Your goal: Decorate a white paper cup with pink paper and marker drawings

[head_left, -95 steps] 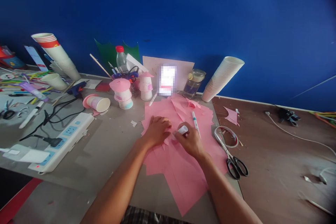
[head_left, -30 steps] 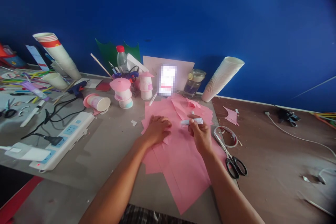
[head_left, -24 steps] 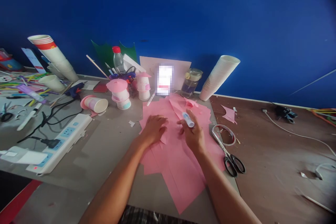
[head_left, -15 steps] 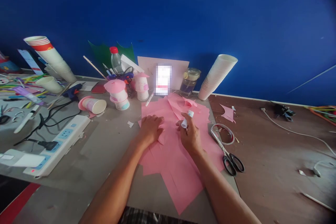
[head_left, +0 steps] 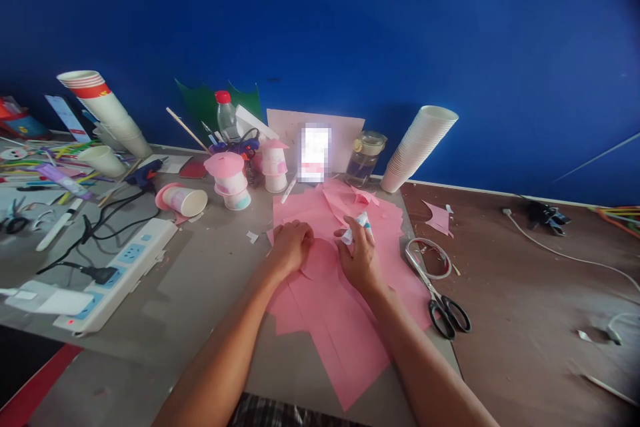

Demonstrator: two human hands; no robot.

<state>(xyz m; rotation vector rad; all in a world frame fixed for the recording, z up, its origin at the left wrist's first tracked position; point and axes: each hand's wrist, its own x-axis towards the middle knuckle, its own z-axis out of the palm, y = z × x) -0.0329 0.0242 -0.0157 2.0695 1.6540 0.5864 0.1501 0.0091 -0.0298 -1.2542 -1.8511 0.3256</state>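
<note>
A round pink paper piece [head_left: 321,259] lies over a pile of pink paper sheets [head_left: 345,360]. My left hand [head_left: 294,245] is closed at the left edge of this round piece, with the fingers curled down onto it. My right hand [head_left: 361,257] holds a white glue stick [head_left: 367,223] with blue marks, tilted between thumb and fingers; the hand partly covers it. The right thumb is close to the round piece's right edge; whether it touches is unclear. To the right of the sheets lie black-handled scissors [head_left: 447,313], beside a roll of tape [head_left: 435,259].
Behind the sheets stand a lit phone [head_left: 315,153], a glass jar [head_left: 367,157] and a leaning stack of paper cups [head_left: 419,147]. Pink-trimmed cup models [head_left: 231,180] stand at left. A power strip [head_left: 133,273] with cables and a glue gun [head_left: 145,173] lie further left.
My right hand has turned the glue stick, and its thumb is now extended toward the round pink piece. More of that piece shows between the hands. The view has shifted slightly.
</note>
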